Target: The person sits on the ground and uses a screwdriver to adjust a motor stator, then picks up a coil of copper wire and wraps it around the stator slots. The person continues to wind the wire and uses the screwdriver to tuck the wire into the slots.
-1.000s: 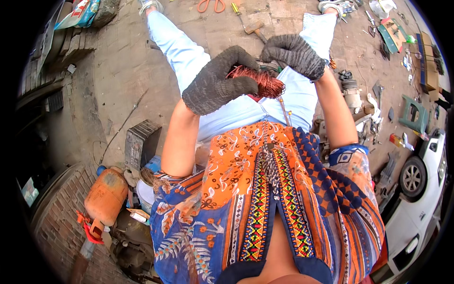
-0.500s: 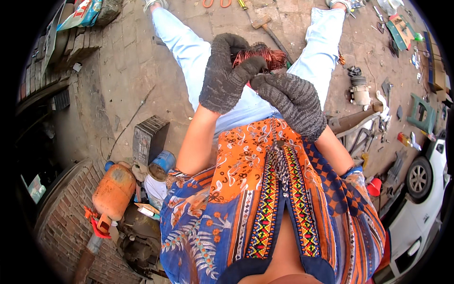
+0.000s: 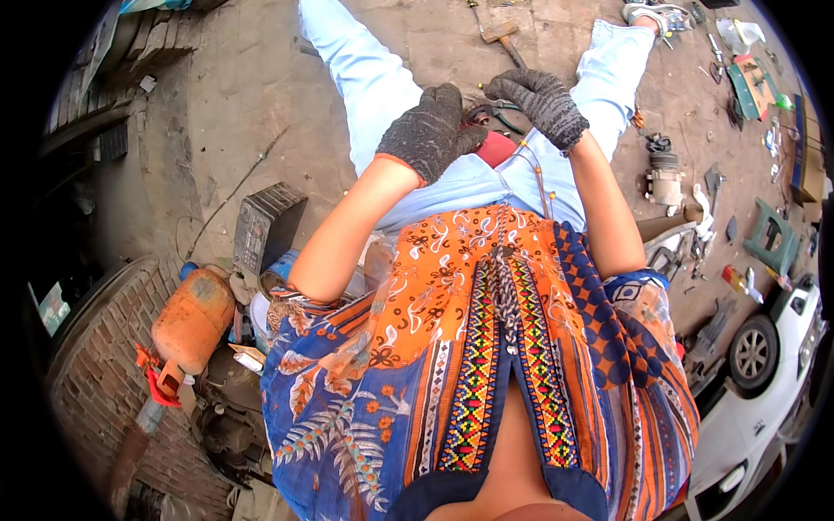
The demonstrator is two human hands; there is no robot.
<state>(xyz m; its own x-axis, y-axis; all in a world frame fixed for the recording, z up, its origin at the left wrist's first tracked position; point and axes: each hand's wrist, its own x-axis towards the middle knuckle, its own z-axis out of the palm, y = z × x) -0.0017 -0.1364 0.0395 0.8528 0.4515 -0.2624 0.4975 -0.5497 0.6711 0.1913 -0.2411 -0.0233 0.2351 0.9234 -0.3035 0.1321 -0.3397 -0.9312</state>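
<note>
While the hands (image 3: 432, 132) (image 3: 540, 106) curl, grip unclear, a partly hidden reddish-brown piece (image 3: 476, 114) shows between them.

- A worn grey-brown paved floor (image 3: 248, 104) spreads across the scene, patchy and stained.
- Weathered brickwork (image 3: 100, 378) fills the lower left.
- A green stool (image 3: 776, 253) sits at the right, near a white car (image 3: 751, 425).
- Soft daylight brightens the floor.

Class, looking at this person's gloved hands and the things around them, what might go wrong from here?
The beaded cord near the right hand could snag its knitted glove.
The hammer on the ground between the legs might be knocked if a leg shifts.
The left hand is gloved too, which may dull its feel.
</note>
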